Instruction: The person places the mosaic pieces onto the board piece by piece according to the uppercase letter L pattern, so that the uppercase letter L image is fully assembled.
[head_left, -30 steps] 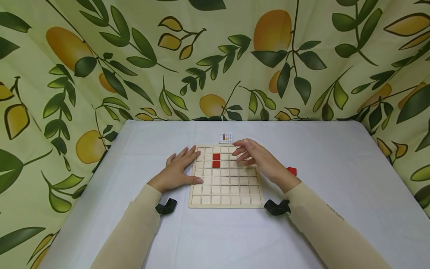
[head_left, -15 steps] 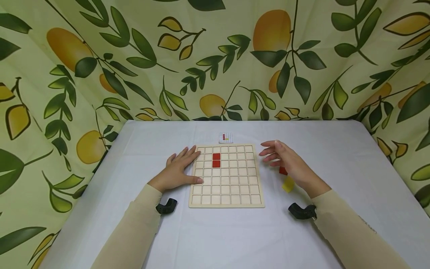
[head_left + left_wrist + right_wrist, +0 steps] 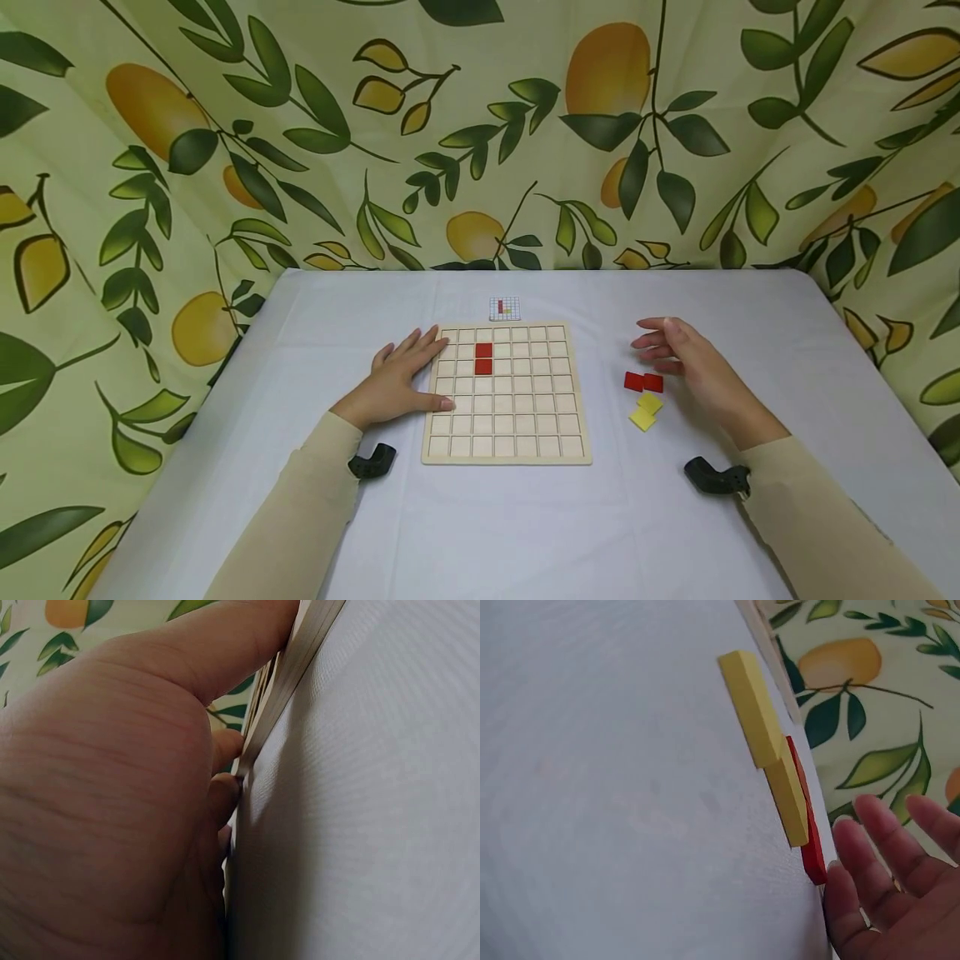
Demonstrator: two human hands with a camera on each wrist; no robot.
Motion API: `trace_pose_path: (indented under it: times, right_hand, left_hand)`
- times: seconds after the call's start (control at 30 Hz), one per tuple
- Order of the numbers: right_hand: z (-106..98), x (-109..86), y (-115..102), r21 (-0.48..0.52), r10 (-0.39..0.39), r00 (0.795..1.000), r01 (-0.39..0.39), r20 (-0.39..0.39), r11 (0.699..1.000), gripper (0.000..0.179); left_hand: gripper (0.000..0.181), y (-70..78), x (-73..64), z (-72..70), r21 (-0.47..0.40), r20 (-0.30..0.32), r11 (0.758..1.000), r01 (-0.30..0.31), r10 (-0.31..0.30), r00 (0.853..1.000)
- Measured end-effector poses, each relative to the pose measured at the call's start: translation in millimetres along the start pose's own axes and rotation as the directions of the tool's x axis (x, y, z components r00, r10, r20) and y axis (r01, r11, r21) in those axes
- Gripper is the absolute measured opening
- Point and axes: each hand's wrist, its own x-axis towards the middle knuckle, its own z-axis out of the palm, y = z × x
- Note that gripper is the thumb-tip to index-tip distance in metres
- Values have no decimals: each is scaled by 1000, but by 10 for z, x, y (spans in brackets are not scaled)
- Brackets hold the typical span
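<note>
A wooden grid board (image 3: 505, 447) lies mid-table, with two red square tiles (image 3: 483, 358) one above the other in a column of its cells. My left hand (image 3: 399, 377) rests along the board's left edge, thumb and fingertips on the rim; the left wrist view shows the thumb (image 3: 225, 645) against the board's side. Off to the right, my right hand (image 3: 693, 358) hovers with relaxed fingers and nothing in it. Beside its fingertips lie two loose red tiles (image 3: 643, 382) and two yellow tiles (image 3: 646, 411), the yellow ones (image 3: 761, 712) also showing in the right wrist view.
Behind the board is a small card (image 3: 505, 308) printed with a grid, a red bar and a yellow mark. The white tablecloth (image 3: 510, 533) covers the table. A patterned curtain (image 3: 480, 150) hangs along the back and sides.
My right hand has moved right, from over the board's upper right to beyond the loose tiles, uncovering the red and yellow ones. My left hand has stayed in place.
</note>
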Motion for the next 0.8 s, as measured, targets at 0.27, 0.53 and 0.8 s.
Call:
trace_pose_path:
  times: [0.27,0.53,0.8]
  right_hand:
    - [24,-32,171,-78,34,999,-35,-16,996,55]
    - [81,-42,248,-226,-19,1000,22,17,974,40]
    - [104,-48,258,-258,-56,998,60,23,964,15]
  left_hand:
    - [113,17,2,9,-4,1,1000,10,-10,1000]
    - [113,36,-7,-26,-2,9,1000,12,-12,1000]
    - [113,28,-2,-16,-10,1,1000,5,-5,1000]
